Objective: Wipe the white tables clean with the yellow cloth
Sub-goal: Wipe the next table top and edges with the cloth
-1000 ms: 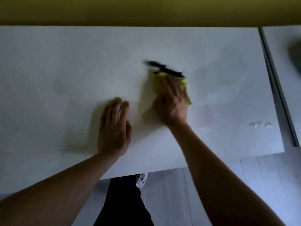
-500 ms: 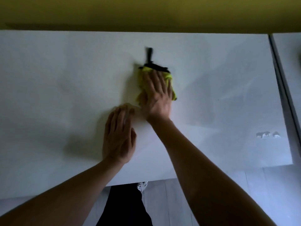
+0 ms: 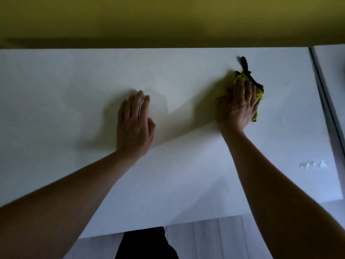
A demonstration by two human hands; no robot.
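A white table (image 3: pixel 56 90) fills most of the head view. The yellow cloth (image 3: pixel 259 92), edged in black with a black loop sticking out toward the wall, lies bunched on the table at the far right. My right hand (image 3: pixel 239 105) presses flat on top of it with straight fingers and covers most of it. My left hand (image 3: pixel 134 124) rests flat on the bare tabletop near the middle, fingers together, well apart from the cloth.
A second white table (image 3: pixel 332 71) adjoins on the right across a dark gap (image 3: pixel 326 109). A small whitish smear (image 3: pixel 312 164) marks the tabletop near its right front corner. A yellow wall (image 3: pixel 168 21) backs the tables. Grey floorboards (image 3: pixel 214 240) show below the front edge.
My right hand has swept the cloth to the right, away from my left hand, toward the table's right end. My left hand stays flat on the table.
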